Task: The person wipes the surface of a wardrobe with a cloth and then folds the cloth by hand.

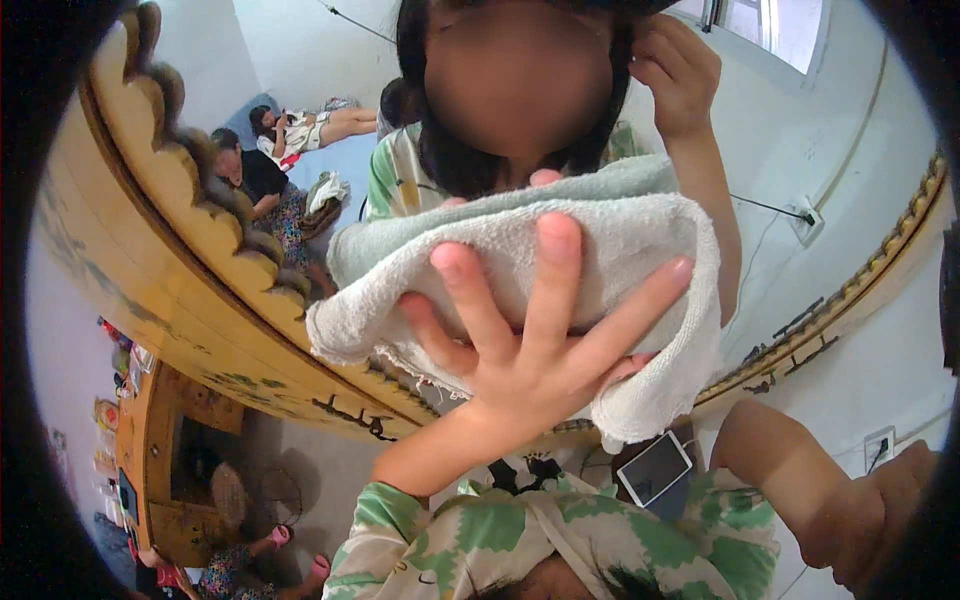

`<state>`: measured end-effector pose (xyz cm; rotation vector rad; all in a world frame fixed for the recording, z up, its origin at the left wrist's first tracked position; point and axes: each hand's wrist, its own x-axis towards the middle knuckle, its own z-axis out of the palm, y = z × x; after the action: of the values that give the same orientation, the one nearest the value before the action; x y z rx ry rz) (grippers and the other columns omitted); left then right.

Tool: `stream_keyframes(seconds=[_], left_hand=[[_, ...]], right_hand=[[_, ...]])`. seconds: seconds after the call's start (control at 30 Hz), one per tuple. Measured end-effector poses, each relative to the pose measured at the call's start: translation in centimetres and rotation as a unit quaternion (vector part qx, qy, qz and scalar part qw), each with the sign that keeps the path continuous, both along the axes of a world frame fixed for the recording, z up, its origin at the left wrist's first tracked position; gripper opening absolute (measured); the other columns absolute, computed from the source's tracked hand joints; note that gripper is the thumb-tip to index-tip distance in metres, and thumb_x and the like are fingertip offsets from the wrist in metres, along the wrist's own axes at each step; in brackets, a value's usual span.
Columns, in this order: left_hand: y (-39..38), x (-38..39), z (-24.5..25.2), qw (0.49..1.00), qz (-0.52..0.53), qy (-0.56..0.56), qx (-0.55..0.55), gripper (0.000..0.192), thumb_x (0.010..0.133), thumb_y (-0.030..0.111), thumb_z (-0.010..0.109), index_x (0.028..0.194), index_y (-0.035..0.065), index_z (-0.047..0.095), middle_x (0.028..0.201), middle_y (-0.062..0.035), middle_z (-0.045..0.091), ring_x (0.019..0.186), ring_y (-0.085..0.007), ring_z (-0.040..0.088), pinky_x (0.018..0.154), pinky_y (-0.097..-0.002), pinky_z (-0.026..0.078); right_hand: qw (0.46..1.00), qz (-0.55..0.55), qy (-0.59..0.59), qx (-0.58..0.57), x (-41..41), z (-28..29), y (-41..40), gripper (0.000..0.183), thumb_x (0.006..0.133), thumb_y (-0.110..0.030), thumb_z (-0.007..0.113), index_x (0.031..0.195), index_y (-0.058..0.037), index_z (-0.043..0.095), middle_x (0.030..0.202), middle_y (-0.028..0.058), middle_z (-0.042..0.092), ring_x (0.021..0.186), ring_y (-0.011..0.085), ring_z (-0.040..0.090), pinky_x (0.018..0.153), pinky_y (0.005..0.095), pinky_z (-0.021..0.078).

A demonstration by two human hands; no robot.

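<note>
My left hand point(517, 360) lies with spread fingers over a white terry cloth point(622, 232), pressing it against a large mirror point(795, 172). The cloth is folded, with a frayed lower edge, and one end hangs down on the right beside my thumb. Its reflection shows as a paler green layer just above it. My bent right arm is raised at the lower right, and my right hand point(892, 510) is blurred near the picture's rim. In the mirror that hand appears beside my head, fingers curled; whether they hold anything is unclear.
A yellow scalloped frame point(247, 247) borders the mirror. Below it, a tablet point(656, 469) with a cable lies near a wall socket point(879, 448). A wooden cabinet point(187, 450) stands at the left. Two people appear in the mirror, one lying on a bed point(322, 161).
</note>
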<state>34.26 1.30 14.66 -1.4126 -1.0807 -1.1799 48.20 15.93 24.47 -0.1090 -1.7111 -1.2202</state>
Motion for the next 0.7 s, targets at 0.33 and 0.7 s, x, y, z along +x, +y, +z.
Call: stream_keyframes(seconds=[0.33,0.7], left_hand=[[0.6,0.6,-0.5,0.999,0.028,-0.028,0.035,0.052,0.059,0.01,0.058,0.099,0.0366,0.037,0.111,-0.0112,0.031,0.095,-0.0431,0.03,0.078,-0.0531,0.019],[0.3,1.0,-1.7,0.999,0.03,-0.012,0.033,0.065,0.052,0.006,0.063,0.102,0.0358,0.035,0.111,-0.009,0.032,0.094,-0.0418,0.032,0.076,-0.0533,0.022]], right_hand=[[0.932,0.266,0.122,-0.212,1.1,-2.6,3.3,0.012,0.052,-0.004,0.046,0.046,-0.0011,0.036,0.054,0.0064,0.042,0.055,0.0201,0.042,0.05,0.0239,0.0367],[0.645,0.579,-0.127,-0.483,-1.5,-5.9,-21.9,0.013,0.064,-0.01,0.04,0.056,-0.0002,0.042,0.059,0.009,0.045,0.057,0.0178,0.043,0.055,0.0265,0.0383]])
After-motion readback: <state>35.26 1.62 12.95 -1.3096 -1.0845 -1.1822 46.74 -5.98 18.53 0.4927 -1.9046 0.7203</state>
